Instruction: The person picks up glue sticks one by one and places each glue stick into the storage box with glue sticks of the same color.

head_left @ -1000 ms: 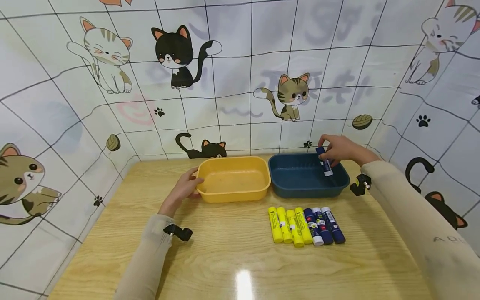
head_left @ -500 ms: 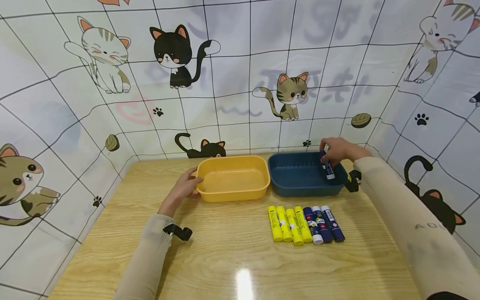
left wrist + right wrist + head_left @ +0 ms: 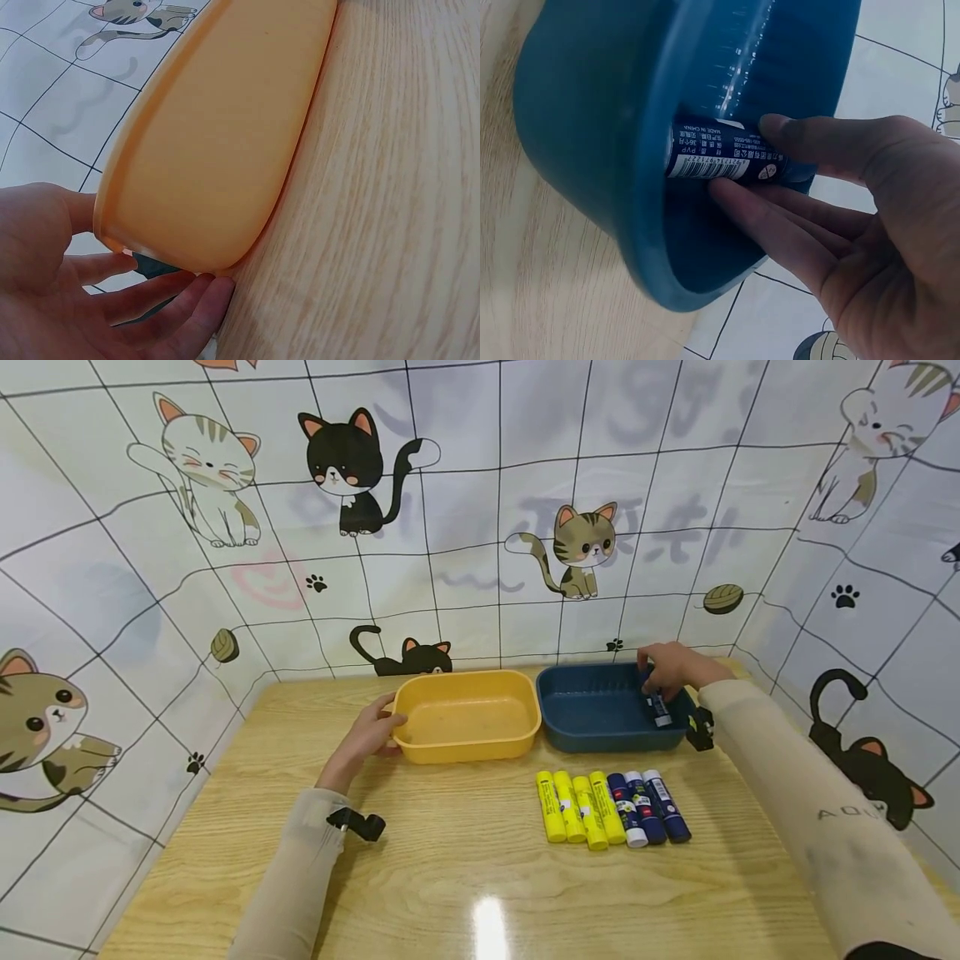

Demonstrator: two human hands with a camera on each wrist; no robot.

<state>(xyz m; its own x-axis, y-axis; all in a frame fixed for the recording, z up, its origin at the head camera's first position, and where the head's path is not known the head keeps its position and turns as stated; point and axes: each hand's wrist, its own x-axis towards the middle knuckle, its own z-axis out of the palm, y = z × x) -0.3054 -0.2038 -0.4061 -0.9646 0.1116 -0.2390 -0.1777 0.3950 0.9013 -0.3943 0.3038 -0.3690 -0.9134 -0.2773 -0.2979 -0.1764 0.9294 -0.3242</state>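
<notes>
My right hand (image 3: 671,667) pinches a dark blue glue stick (image 3: 724,154) between thumb and fingers inside the right end of a dark blue bin (image 3: 600,739). The stick leans, its white end low in the bin. My left hand (image 3: 367,728) holds the left end of a yellow bin (image 3: 465,752), thumb at the rim and fingers against the outer wall. In front of the blue bin several yellow glue sticks (image 3: 550,807) and 3 dark blue glue sticks (image 3: 666,807) lie side by side in a row.
Both bins stand side by side at the back of the wooden table (image 3: 420,860), against a white sheet (image 3: 480,510) printed with cats and grid lines. A black wrist mount (image 3: 358,824) sits on the left sleeve, another black mount (image 3: 701,729) on the right.
My right hand has lowered the dark blue glue stick further into the blue bin. The left hand stays at the yellow bin, and the row of glue sticks is unmoved.
</notes>
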